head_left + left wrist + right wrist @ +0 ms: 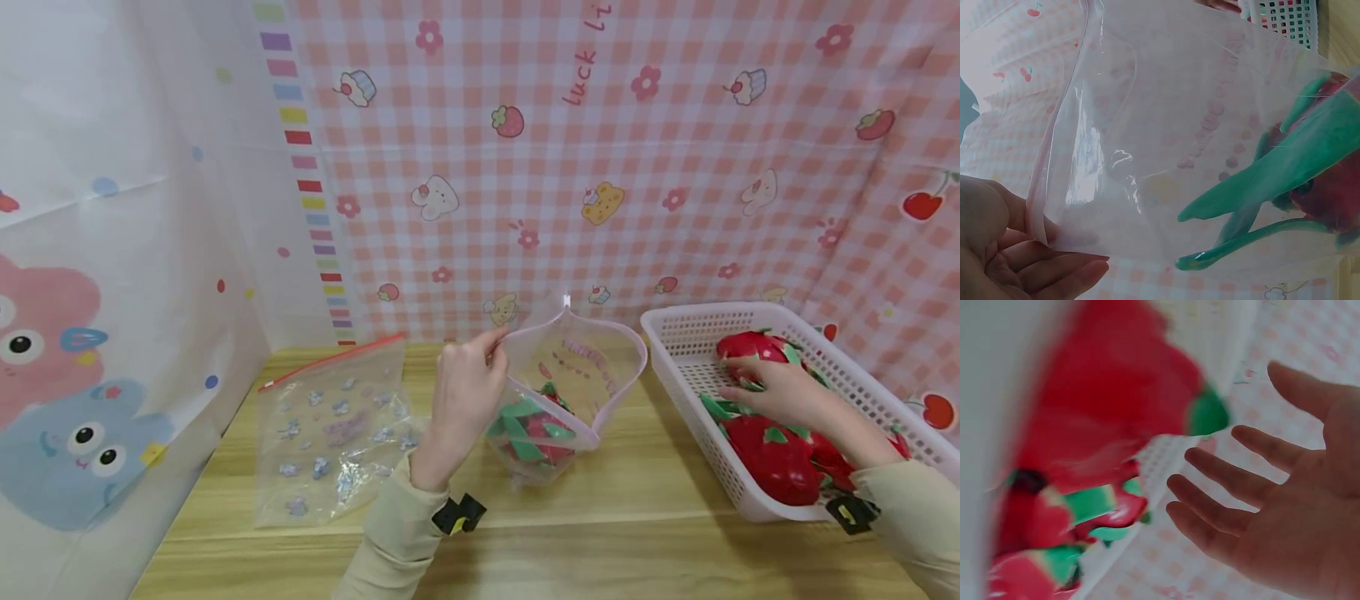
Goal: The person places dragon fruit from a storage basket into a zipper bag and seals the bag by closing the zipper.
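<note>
My left hand [467, 396] pinches the left edge of a clear zip bag [597, 437] with a pink rim, between thumb and fingers in the left wrist view. The bag's mouth gapes wide. Inside, low down, lies a red toy dragon fruit [551, 433] with long green leaves [1285, 165]. My right hand [787, 396] reaches over the white basket [682, 392], beside a red dragon fruit [753, 346] at its far end. In the right wrist view its fingers [1229, 472] are spread apart, holding nothing, near a dragon fruit [1104, 406] with a green tip.
More dragon fruits [776, 467] crowd the near part of the basket. To the left a flat clear bag [330, 458] with a red zip strip and small printed figures lies on the wooden table [630, 533]. A pink checked cloth [525, 192] hangs behind.
</note>
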Demonstrator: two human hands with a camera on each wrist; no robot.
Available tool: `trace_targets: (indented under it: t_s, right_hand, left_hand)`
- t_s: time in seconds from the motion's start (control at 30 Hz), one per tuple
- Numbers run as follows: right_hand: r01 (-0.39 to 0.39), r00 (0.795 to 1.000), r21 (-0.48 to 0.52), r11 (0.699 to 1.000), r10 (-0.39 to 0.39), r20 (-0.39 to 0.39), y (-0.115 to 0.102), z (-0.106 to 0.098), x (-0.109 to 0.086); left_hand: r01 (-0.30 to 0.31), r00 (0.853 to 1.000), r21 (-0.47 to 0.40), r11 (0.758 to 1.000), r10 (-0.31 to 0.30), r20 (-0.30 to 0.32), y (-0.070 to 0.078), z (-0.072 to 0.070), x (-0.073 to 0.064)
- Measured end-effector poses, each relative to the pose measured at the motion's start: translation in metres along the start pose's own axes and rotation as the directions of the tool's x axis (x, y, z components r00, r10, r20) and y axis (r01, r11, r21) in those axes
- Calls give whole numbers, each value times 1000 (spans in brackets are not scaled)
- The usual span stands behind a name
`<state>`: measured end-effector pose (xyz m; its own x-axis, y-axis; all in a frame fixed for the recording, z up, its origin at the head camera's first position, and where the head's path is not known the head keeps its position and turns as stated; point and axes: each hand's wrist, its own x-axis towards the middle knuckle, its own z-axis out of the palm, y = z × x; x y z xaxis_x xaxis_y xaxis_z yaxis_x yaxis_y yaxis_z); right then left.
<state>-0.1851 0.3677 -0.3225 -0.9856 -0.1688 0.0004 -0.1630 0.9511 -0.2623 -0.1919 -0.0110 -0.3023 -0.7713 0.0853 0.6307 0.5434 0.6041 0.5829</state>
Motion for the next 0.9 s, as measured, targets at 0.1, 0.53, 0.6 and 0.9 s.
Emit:
trace_targets:
  t_s: [0.1, 0.53, 0.6, 0.9]
  right_hand:
    - [-11, 998, -67, 998, 15, 67, 18, 13, -10]
    - [-5, 1000, 4, 1000, 5, -4, 41, 53, -33]
    - [-16, 999, 11, 1000, 16, -31, 40, 54, -34]
    - [-58, 992, 12, 998, 59, -111, 33, 45, -31]
  left_hand:
    - [-3, 1000, 2, 1000, 3, -9, -1, 0, 0]
    - [-19, 999, -18, 1000, 19, -31, -3, 1, -1]
    - [-21, 999, -22, 1000, 20, -32, -4, 1, -1]
    - [-30, 999, -24, 999, 29, -41, -5, 0, -1]
